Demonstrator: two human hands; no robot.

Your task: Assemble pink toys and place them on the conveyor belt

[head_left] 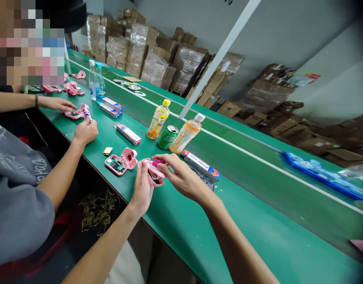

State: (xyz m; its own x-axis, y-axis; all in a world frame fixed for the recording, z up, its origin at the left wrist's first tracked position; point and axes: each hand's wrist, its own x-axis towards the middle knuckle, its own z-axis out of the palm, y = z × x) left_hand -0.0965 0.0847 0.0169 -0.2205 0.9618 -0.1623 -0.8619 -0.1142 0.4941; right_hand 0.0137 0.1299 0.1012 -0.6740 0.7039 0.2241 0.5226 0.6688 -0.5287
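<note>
My left hand (142,187) is closed around the side of a pink plastic casing (155,179), above the front edge of the green table. From the other side, my right hand (180,173) pinches the casing's upper part near a darker pink piece (156,162). Dark parts show in the gap of the casing; what they are I cannot make out. Just left of my hands lies an opened pink casing (130,157) with a green circuit board (118,165) inside. A small yellow square (107,150) rests beside it.
A yellow-capped bottle (158,119), a green can (167,137) and an orange drink bottle (186,134) stand behind my hands. A long box (201,163) lies right of them. At left, a co-worker's hand (86,131) holds a tube (87,114). A blue tray (323,175) sits at right.
</note>
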